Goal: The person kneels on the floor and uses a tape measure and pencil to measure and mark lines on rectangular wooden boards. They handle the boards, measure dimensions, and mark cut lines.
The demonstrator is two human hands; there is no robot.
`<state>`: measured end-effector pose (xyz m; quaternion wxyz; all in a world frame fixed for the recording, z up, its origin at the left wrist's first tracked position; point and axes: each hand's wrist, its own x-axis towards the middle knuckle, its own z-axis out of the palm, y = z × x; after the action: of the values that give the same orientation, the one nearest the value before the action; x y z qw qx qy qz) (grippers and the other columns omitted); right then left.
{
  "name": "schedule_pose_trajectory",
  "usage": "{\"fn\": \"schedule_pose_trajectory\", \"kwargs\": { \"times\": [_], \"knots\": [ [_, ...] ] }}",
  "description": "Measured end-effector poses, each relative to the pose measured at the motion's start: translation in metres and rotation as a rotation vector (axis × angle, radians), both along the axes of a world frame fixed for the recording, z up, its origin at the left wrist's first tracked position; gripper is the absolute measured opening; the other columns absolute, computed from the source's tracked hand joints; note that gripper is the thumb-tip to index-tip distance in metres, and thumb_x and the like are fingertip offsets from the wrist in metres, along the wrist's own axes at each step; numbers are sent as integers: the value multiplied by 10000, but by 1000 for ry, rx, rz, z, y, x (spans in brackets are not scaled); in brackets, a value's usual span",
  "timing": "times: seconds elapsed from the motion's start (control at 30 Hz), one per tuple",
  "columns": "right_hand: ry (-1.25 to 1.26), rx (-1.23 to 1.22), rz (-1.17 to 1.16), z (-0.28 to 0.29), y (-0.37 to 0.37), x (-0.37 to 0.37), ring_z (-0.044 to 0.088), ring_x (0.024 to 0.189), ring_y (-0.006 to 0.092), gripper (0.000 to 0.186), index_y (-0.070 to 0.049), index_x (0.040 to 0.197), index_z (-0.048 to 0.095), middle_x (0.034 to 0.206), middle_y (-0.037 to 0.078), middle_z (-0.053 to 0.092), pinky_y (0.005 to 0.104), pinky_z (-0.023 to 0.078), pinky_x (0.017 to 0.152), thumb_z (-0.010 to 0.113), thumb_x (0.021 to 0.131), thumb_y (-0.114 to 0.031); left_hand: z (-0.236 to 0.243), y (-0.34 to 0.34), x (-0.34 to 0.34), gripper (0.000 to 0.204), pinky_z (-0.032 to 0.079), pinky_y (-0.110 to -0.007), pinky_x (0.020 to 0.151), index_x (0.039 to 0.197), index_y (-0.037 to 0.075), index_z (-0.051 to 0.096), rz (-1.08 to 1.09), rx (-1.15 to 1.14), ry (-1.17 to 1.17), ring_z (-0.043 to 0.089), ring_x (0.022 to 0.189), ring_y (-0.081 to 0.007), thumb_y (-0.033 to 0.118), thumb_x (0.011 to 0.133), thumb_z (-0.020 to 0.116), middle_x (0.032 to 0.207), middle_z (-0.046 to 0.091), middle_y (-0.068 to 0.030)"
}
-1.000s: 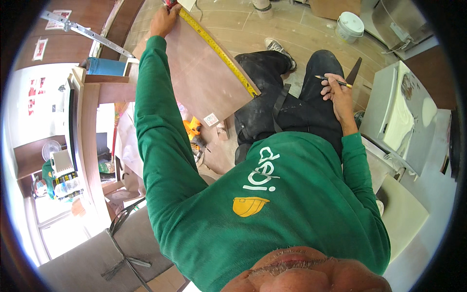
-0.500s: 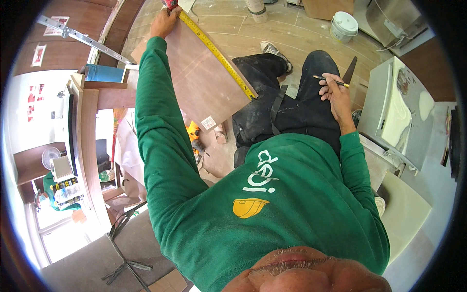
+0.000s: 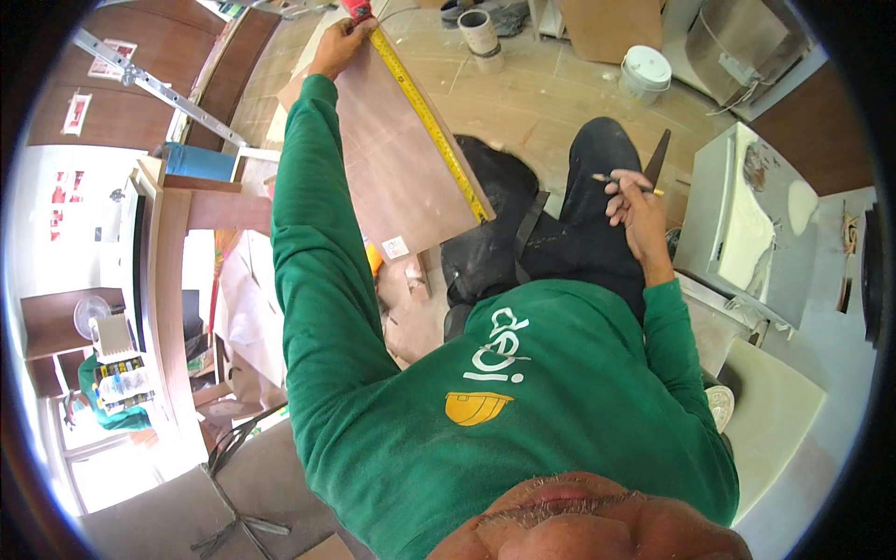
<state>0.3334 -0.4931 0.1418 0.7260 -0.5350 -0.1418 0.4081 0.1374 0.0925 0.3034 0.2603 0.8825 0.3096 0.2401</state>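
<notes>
A flat pinkish-brown board (image 3: 397, 154) slants away from my left thigh, with a small white sticker (image 3: 395, 246) on its near corner. Along its right edge runs the yellow blade of a tape measure (image 3: 427, 114), its end at the board's near right corner. At the far end my left hand (image 3: 342, 49) is closed around the tape by its red case, which the picture's edge cuts off. Over my right thigh, my right hand (image 3: 638, 213) holds a thin dark pencil (image 3: 607, 177) between curled fingers, apart from the board.
Beyond my right hand a dark tapering blade (image 3: 658, 161) stands up. A grey box (image 3: 737, 210) with cream smears stands at right; a white bucket (image 3: 646, 73) and a dusty cylinder (image 3: 479, 35) are farther off. At left are a metal ladder (image 3: 159, 84) and a person in green (image 3: 93, 387).
The board, tape and left hand sit slightly farther right in the picture. My right hand is lower with the pencil turned a little. My left leg has shifted, and its shoe is hidden.
</notes>
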Motion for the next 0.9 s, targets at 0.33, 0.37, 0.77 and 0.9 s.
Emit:
{"fn": "schedule_pose_trajectory", "kwargs": {
  "times": [0.33,0.37,0.77,0.9],
  "knots": [
    [-1,-50,-32,0,-1,-9,679,706,124,292,8,1265,664,1004,90,724,253,554,575,580,1125,-234,-11,-95,169,614,559,-497,963,1286,188,779,-219,357,234,734,1076,-414,688,965,623,1126,784,-199],
    [10,-48,-19,3,2,-11,679,704,129,285,9,1262,658,999,93,721,256,555,573,582,1123,-227,-20,-91,173,638,560,-510,954,1286,193,777,-263,382,225,737,1070,-410,714,961,604,1110,787,-187],
    [37,-58,67,-5,4,3,695,688,156,275,6,1264,651,1002,117,719,277,579,553,579,1122,-218,-131,-294,332,401,259,-613,1252,1161,174,814,-667,416,382,689,1208,-361,449,920,650,1137,789,-170],
    [36,-64,55,-6,0,6,686,693,162,267,4,1259,652,1006,113,718,294,560,556,566,1125,-212,-150,-351,332,415,291,-582,1247,1094,129,819,-781,383,435,697,1179,-342,469,927,650,1095,792,-153]
  ]
}}
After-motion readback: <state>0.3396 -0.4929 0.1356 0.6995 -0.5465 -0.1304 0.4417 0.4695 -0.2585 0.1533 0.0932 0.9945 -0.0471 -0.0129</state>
